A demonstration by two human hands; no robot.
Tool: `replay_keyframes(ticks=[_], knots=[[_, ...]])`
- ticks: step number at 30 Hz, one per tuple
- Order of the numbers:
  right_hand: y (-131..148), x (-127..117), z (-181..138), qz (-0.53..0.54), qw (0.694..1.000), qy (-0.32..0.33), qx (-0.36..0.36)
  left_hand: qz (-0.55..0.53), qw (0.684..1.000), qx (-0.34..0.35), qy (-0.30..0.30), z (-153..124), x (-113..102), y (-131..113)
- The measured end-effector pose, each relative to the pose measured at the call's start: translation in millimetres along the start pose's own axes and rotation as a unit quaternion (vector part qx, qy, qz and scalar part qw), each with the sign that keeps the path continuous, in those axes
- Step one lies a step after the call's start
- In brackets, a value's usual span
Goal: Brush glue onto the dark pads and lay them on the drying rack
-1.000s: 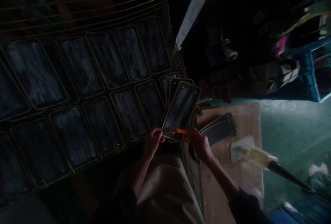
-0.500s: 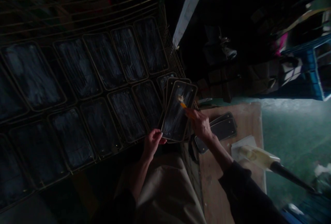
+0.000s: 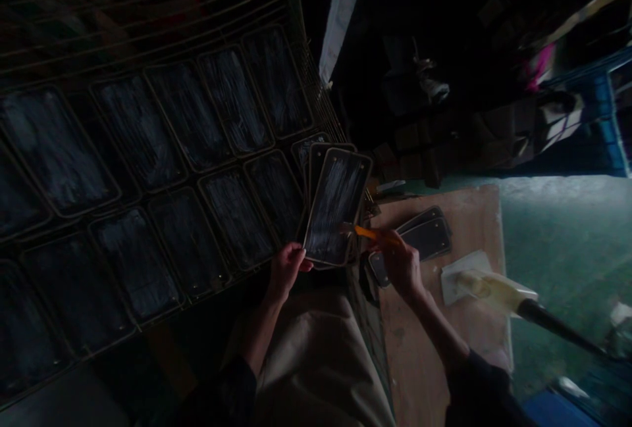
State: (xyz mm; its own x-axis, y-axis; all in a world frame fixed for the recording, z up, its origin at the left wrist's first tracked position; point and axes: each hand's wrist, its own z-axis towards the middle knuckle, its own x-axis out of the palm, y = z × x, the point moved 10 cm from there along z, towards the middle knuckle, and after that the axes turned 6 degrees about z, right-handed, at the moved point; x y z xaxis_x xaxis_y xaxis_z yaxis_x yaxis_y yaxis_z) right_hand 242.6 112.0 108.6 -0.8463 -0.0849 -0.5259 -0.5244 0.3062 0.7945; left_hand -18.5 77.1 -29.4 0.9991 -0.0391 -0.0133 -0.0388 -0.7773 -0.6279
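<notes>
My left hand [image 3: 288, 269] pinches the lower left corner of a dark rectangular panel [image 3: 338, 203] with rounded corners and a pale rim. Whitish streaks run along the panel's face, and small studs show near its upper corners. Other similar panels [image 3: 317, 154] lie stacked beneath it. In my right hand [image 3: 402, 266] is a brush with an orange handle [image 3: 368, 233]; its bristles are over the panel's lower right part. Whether the bristles touch the surface is hard to tell in this dim light.
A wire rack [image 3: 185, 305] to the left carries rows of streaked panels [image 3: 133, 131]. On the wooden board [image 3: 444, 328] at right lie more dark panels [image 3: 424, 239] and a pale yellowish container with a dark tube [image 3: 498, 292]. A blue crate [image 3: 597, 124] stands beyond.
The brush has moved from the panel's upper middle down to its lower right, with my right hand moving down and right. White streaks now cover more of the upper face. My left hand keeps its hold.
</notes>
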Motion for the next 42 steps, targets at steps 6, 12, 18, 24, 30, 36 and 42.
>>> replay_keyframes(ticks=[6, 12, 18, 24, 30, 36, 42], knots=[[-1.4, 29.4, -19.6, 0.061, 0.991, 0.115, 0.037, 0.012, 1.0, 0.003, 0.001, 2.6, -0.1, 1.6], [-9.4, -12.1, 45.4, 0.051, 0.998, -0.033, 0.001, 0.057, 0.998, 0.01, 0.018, 4.0, 3.6, -0.6], [10.0, -47.5, 81.0, 0.009, 0.989, -0.13, -0.064, 0.037, 0.999, 0.013, -0.002, 4.0, -0.7, -0.4], [11.8, -15.9, 41.8, -0.069, 0.991, -0.044, -0.11, -0.021, 1.0, -0.003, -0.018, 3.7, 0.7, 9.7], [20.8, 26.1, 0.3, -0.005, 0.99, 0.124, -0.07, -0.015, 0.999, -0.009, -0.03, 1.8, 1.6, 7.0], [26.3, 16.2, 70.3, 0.078, 0.989, 0.104, -0.074, -0.002, 0.999, -0.007, -0.031, 4.6, -0.3, 3.4], [13.2, -40.1, 126.6, 0.022, 0.986, -0.112, -0.12, 0.019, 0.999, 0.005, -0.026, 7.5, -2.3, 6.7]])
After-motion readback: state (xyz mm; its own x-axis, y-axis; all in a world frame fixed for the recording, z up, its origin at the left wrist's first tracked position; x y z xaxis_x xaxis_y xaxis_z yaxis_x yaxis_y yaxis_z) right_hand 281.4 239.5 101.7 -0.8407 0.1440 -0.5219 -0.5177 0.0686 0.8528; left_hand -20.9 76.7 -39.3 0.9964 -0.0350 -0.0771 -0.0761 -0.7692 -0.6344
